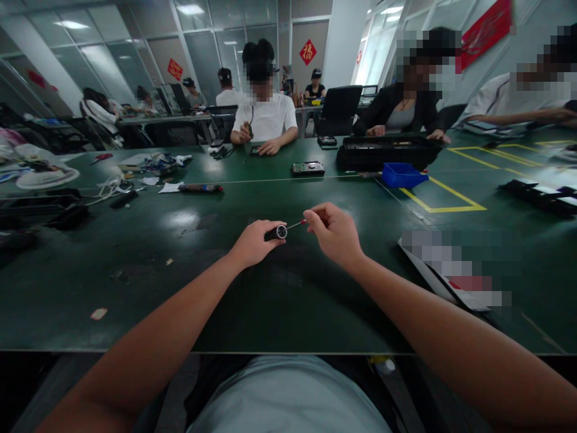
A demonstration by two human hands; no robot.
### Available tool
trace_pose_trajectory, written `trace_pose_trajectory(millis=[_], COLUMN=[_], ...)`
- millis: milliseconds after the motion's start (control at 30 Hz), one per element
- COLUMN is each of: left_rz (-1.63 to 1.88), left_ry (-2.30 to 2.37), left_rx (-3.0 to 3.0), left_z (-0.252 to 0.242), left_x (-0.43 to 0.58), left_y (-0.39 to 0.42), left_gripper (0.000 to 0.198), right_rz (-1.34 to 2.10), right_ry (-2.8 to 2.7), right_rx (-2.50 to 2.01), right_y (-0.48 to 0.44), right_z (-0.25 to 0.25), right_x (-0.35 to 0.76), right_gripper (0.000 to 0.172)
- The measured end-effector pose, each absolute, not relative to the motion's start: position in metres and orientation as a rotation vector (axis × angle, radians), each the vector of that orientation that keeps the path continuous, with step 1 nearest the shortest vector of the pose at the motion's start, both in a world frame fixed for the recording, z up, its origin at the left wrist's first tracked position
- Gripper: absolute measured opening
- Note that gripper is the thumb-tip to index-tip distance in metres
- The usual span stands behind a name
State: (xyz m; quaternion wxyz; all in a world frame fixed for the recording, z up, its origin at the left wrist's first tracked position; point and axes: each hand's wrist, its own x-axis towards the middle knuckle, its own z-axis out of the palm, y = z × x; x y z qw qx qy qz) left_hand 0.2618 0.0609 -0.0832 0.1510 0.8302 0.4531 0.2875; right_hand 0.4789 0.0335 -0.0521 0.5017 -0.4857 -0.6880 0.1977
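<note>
Glossy smooth tabletop (pixel 288 313), metal tool shaft (pixel 294 225), smooth plastic bin (pixel 402 175)

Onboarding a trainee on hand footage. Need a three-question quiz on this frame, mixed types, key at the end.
1. Which hand holds the dark cylinder?

2. True or false: the blue bin appears higher in the picture than the dark cylinder.

3. Where does the slim tool in the right hand point?
A. Straight up
B. Toward the blue bin
C. Toward the round end of the dark cylinder

Key
1. The left hand.
2. True.
3. C. Whether the tip actually touches is too small to tell.
</note>
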Motion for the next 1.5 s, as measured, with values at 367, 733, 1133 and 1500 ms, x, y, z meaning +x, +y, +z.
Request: trace_pose_trajectory(millis=[367,733,1133,1500], left_rz=[0.825,0.831,0.885,0.745], left_ry=[1.266,1.288,1.214,1.280], left_rx=[2.417,2.382,2.494,2.570], left_z=[-0.088,-0.086,-0.080,-0.084], left_x=[0.260,0.260,0.264,0.262], left_y=[0.064,0.063,0.060,0.071], left_gripper=[0.039,0.038,0.041,0.040], right_rz=[0.483,0.471,0.979,0.975], right_ry=[-1.745,-1.814,-1.193,-1.153], right_rx=[-1.137,-1.117,-0.983,-1.062], right_y=[0.034,0.031,0.050,0.059], right_z=[-0.056,-0.056,-0.064,-0.068], right_x=[0.478,0.479,0.476,0.482], right_gripper=[0.034,0.027,0.021,0.022])
